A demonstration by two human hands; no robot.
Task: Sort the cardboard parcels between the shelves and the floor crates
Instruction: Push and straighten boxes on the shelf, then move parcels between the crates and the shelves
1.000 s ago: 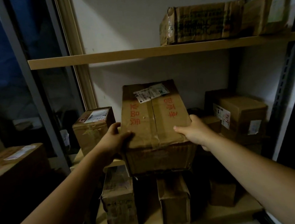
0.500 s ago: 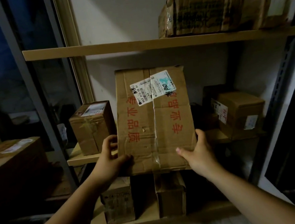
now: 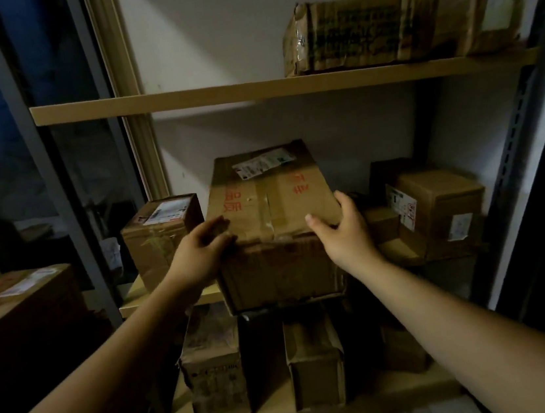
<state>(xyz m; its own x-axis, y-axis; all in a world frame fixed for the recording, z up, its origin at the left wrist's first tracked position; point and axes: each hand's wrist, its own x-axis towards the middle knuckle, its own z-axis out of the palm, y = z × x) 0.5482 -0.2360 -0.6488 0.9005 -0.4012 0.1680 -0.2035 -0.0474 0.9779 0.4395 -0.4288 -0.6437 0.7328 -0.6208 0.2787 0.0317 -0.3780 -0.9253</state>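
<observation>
With left hand and right hand each clamped on a near top corner of the parcel, which overhangs the front lip of the middle shelf (seemingly), push evenly so it slides back square.

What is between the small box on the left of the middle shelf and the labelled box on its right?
In the head view, the large red-printed parcel stands there, held by the left hand and the right hand.

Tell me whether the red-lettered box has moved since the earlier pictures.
Yes. The red-lettered box has tipped back level, its top edge dropping farther below the upper shelf.
</observation>
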